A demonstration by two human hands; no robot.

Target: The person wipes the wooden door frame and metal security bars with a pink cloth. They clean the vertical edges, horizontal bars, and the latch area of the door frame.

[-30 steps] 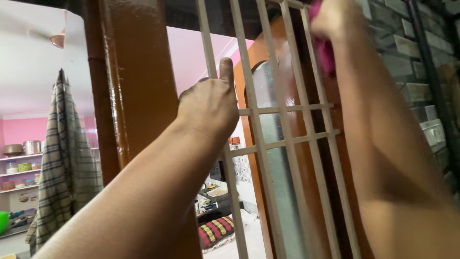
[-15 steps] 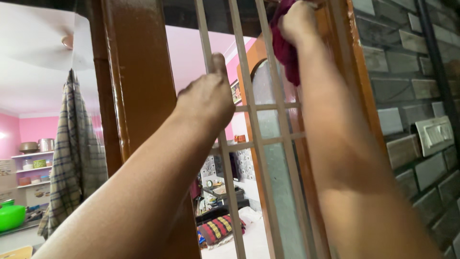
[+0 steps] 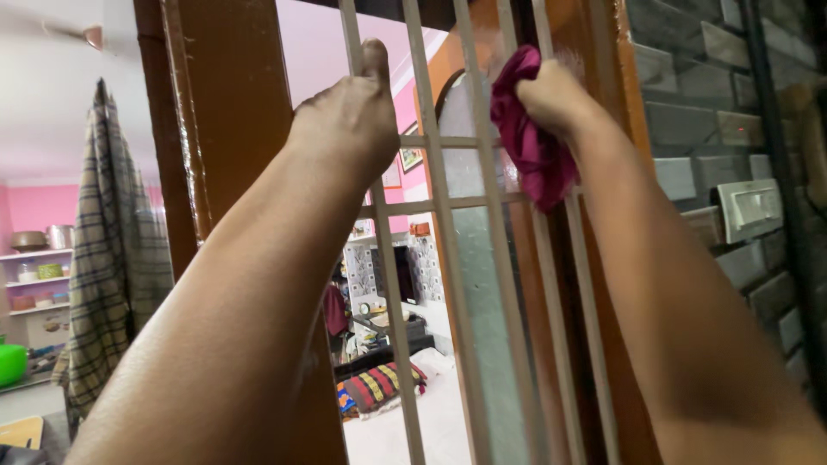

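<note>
Fingers (image 3: 551, 90) around magenta cloth (image 3: 530, 142)

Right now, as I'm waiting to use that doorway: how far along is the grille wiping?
In hand: the right hand presses a magenta cloth on the upper bars of the grille; the left hand grips a bar. No bar looks visibly finished; the lower bars are untouched.

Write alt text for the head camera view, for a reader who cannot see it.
A person's right hand presses a magenta cloth against the bars of a beige metal window grille, while the left hand grips one bar. A brown wooden frame stands left of the grille, a checked cloth hangs in the pink room beyond, and a grey brick wall lies right.
</note>
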